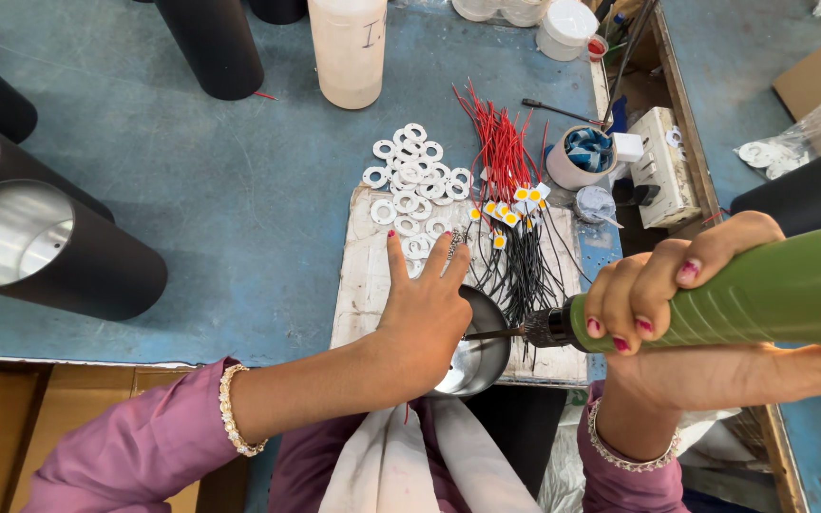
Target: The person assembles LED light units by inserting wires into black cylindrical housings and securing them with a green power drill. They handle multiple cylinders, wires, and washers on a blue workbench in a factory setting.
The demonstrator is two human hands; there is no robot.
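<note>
From the head camera, the left hand (425,318) presses down on a shiny metal reflector cup (477,356) at the near edge of a worn white board (358,285) — index and middle fingers stretched out straight, the rest of the hand curled over the cup's rim. The right hand (653,294) is clenched around a green electric screwdriver (762,294), held level, its thin bit (491,333) reaching to the cup just beside the left palm. On the far half of the board lies a heap of white plastic rings (415,180), spilling onto the blue table (192,180). Just right of them — a bundle of red and black wires with small yellow LED chips (510,204). Black metal tubes (49,252) lie at the table's left edge, and a translucent plastic bottle (347,47) stands at the far edge.
</note>
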